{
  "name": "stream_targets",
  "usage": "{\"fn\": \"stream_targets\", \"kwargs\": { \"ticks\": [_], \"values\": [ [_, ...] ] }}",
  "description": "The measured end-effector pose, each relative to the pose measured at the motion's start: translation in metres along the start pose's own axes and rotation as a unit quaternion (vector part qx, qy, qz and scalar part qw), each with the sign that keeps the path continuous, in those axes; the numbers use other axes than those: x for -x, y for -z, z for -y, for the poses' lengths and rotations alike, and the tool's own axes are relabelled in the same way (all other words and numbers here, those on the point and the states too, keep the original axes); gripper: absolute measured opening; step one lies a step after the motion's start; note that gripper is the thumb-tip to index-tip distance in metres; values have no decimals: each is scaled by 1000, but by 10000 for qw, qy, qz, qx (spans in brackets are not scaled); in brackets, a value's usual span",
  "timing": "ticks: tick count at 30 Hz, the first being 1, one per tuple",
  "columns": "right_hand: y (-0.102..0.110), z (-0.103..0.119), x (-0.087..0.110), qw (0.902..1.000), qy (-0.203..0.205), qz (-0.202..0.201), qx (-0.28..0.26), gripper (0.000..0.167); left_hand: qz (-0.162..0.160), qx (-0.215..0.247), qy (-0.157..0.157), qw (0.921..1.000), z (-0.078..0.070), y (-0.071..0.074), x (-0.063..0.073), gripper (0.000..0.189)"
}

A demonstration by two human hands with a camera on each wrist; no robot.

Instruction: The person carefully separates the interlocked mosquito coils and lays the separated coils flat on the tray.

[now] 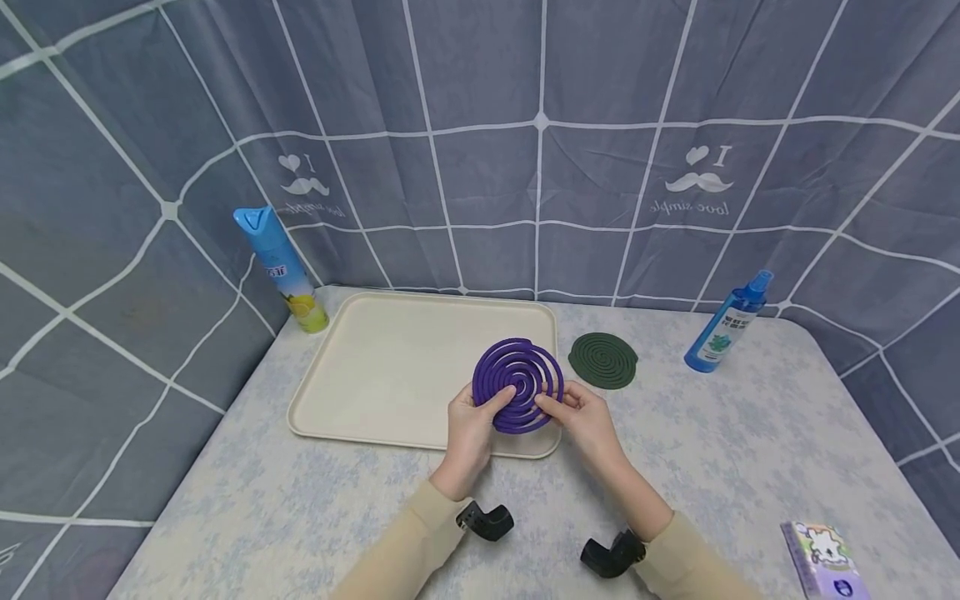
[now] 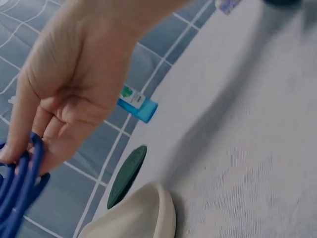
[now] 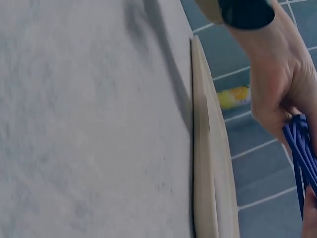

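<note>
A purple mosquito coil is held up, tilted, over the right front part of a cream tray. My left hand grips its left lower side, thumb across the front face. From the right, my right hand pinches the coil's edge between thumb and fingers. Seen edge-on in the right wrist view, the purple coil shows several stacked or spread rings. To the right of the tray, a dark green mosquito coil lies flat on the table.
A blue and yellow spray can stands left of the tray by the curtain. At the back right is a blue spray bottle. A purple printed pack lies at the front right. Gridded curtain hangs behind the table.
</note>
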State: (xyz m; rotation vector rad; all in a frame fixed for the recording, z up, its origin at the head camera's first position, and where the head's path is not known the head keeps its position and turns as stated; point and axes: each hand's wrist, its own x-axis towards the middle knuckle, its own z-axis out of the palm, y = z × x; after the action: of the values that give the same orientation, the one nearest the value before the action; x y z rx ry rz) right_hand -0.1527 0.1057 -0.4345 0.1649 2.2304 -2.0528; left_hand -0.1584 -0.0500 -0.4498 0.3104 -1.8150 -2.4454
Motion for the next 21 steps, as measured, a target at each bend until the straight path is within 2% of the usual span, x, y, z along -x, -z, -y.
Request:
{"fn": "stream_targets", "kwargs": {
  "ticks": [3,6,8,10,13,17,19,21],
  "values": [
    [5,1,-2,9997,124,14,232,30,382,124,337,9986,-3,2,1,46],
    [15,3,-5,9973,384,147,601,27,1175,254,787,9896,-9,8,0,52],
    [23,5,-6,9933,619,303,925,24,1875,242,1025,9766,-15,12,-1,56],
    [30,7,-7,9861,869,498,1328,20,2496,164,1267,9599,-21,17,-3,63],
    [38,11,-6,9674,1296,875,1991,14,3106,-90,1589,9371,-27,23,-6,76],
    [43,18,-4,9313,1975,1473,2684,12,3393,-636,1925,9186,-28,25,-8,70],
    [44,21,-3,9162,2224,1685,2877,13,3432,-894,1944,9146,-27,24,-8,65],
    [44,22,-3,9094,2319,1738,2984,14,3397,-1055,1891,9153,-26,23,-7,62]
  ]
}}
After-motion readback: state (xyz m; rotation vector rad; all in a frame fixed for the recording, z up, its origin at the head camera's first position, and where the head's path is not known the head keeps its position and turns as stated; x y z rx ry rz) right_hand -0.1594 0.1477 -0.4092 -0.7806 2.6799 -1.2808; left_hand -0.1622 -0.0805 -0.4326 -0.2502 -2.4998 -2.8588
